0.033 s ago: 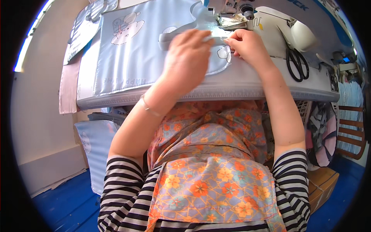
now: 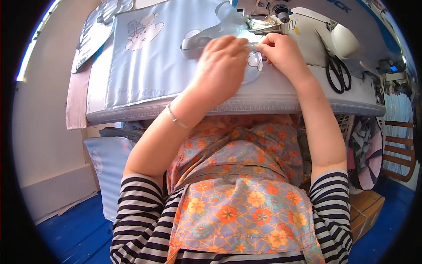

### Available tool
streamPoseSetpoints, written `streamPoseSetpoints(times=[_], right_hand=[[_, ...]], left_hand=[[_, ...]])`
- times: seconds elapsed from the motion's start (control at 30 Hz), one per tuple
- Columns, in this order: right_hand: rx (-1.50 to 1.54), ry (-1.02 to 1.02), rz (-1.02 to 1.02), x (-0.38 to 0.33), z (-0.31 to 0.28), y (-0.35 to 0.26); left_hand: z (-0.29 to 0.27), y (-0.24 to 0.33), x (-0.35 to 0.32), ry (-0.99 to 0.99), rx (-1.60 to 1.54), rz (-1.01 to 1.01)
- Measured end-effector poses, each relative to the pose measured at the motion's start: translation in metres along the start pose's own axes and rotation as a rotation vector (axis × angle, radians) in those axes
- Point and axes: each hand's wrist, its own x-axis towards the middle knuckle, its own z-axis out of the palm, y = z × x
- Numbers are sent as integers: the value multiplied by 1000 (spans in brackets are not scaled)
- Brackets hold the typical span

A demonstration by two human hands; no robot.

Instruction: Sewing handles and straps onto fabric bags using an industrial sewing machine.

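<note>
Black-and-white striped sleeves pushed above the elbows, an orange-flowered apron, and a thin bracelet on the left wrist.

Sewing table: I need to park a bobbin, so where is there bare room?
Bare white table right of the scissors. Pale blue fabric covers the left side. Crowded by the sewing machine, where left hand and right hand work.
</note>
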Motion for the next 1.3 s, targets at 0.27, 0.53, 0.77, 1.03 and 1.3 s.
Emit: streamPoseSetpoints(times=[0.27, 0.53, 0.77, 1.03, 1.3], right_hand=[[-399, 229, -489, -11, 8, 14], [-539, 236, -767, -17, 8, 19], [-537, 207, -768, -8, 9, 16], [-611, 216, -785, -1, 14, 16], [-619, 196, -764, -7, 12, 13]], left_hand=[[17, -6, 3, -82, -70, -8], [17, -19, 5, -84, -78, 33], [31, -38, 16, -62, -50, 22], [26, -53, 19, -79, -53, 40], [-64, -110, -55, -350, 153, -190]])
